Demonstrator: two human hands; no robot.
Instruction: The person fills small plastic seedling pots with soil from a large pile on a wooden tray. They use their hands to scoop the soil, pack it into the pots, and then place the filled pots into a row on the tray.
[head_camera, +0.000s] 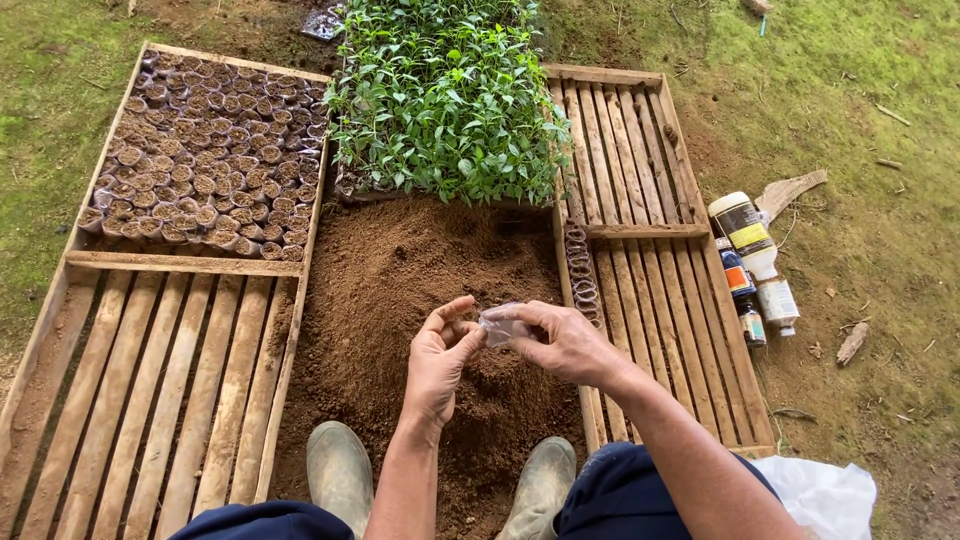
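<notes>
White plastic bag (822, 492) cut off by the bottom edge.

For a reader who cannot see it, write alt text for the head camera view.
A seated person's left hand and right hand pinch open a small clear plastic bag above a soil heap. Around it lie wooden slatted trays, soil-filled bags, green seedlings and bottles.

Left hand (440, 360) and right hand (560, 340) raised together, fingertips pinching, apparently meeting; forearms bare.
</notes>
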